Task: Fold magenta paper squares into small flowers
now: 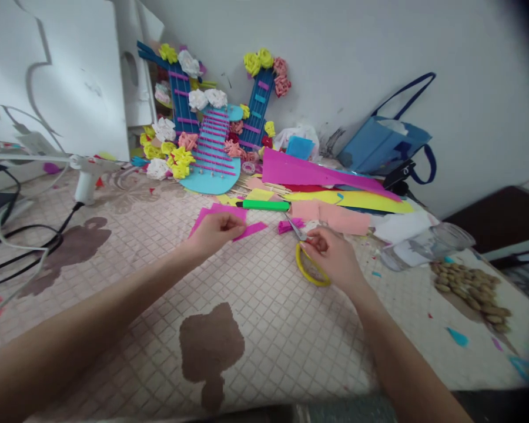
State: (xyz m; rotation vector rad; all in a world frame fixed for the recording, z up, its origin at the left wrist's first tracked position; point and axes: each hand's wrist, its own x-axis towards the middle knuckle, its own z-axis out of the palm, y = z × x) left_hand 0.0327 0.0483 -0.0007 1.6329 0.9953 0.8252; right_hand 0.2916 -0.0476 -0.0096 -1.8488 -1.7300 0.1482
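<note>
My left hand (218, 230) is closed in a pinch at a narrow magenta paper strip (254, 230); the exact contact is hidden by the fingers. Beneath and behind that hand lie larger magenta paper sheets (223, 210). My right hand (337, 255) is closed on yellow-handled scissors (315, 276), gripping them near the pivot, with the blades pointing away to the upper left. By the blades sits a small folded magenta paper bundle (290, 225). Just beyond both hands is a green marker (264, 205).
A paper-flower craft model (211, 147) stands against the wall. Coloured sheets (317, 173) are piled before it. At right are a clear jar (427, 247), peanuts (467, 291) and a blue bag (379, 144). A white glue gun (86, 179) and cables (30, 252) occupy the left.
</note>
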